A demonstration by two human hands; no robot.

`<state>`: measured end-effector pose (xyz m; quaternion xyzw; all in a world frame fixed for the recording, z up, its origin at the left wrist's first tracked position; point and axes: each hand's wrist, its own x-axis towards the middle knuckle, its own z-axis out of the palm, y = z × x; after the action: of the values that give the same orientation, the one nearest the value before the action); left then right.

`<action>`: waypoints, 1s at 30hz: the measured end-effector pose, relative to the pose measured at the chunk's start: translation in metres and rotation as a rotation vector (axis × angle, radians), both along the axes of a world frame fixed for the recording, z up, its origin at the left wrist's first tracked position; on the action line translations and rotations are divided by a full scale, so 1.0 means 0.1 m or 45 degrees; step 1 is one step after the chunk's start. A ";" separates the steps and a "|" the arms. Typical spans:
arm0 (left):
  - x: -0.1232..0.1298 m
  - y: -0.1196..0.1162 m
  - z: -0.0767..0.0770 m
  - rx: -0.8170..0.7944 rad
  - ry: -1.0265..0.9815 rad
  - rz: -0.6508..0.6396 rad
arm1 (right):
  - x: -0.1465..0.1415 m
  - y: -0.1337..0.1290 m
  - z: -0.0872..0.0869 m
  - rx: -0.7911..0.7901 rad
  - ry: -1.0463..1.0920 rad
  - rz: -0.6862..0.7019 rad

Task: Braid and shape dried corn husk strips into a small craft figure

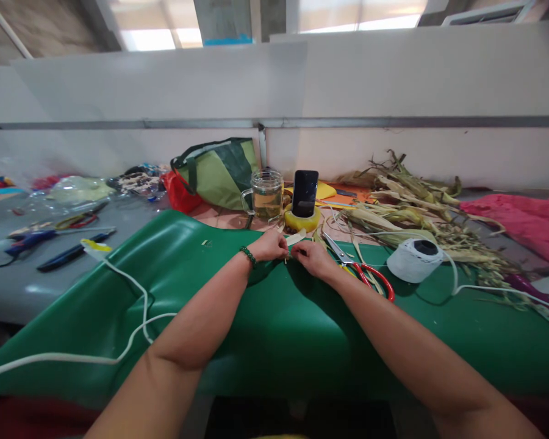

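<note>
My left hand [273,245], with a green bead bracelet at the wrist, has its fingers pinched on a pale strip of corn husk [296,237]. Close beside it, my right hand [315,258] is closed at the same husk, its fingertips nearly meeting those of the left. Both hands are just above a green mat [274,329]. Right of my right hand lie red-handled scissors [388,284], blades pointing away. A white thread cone [409,263] stands farther right, and a thin thread runs from it toward my hands. My fingers cover part of the husk.
Behind my hands, a phone [304,194] leans upright in a yellow tape roll [302,221], beside a glass mug [268,202] of liquid. Dried corn husks [393,216] pile at right. A green bag [219,174] stands back left. A white cable [73,360] crosses the mat.
</note>
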<state>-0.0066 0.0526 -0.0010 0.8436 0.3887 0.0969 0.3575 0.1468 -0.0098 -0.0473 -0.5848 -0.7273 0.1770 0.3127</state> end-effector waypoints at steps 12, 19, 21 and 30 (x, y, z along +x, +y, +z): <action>0.01 0.01 0.02 0.421 0.105 0.055 | 0.04 0.03 -0.02 -0.007 0.094 0.036; -0.02 -0.04 0.08 0.304 0.251 -0.021 | 0.05 0.05 -0.02 -0.039 0.157 0.029; -0.01 -0.04 0.06 0.254 0.237 -0.024 | 0.05 0.05 -0.02 -0.043 0.168 0.030; 0.00 -0.11 0.12 0.404 0.295 0.044 | 0.05 0.05 -0.03 -0.054 0.206 0.044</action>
<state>-0.0064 0.0415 0.0110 0.8881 0.4216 0.0651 0.1712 0.1514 -0.0045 -0.0504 -0.5624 -0.7056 0.2446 0.3550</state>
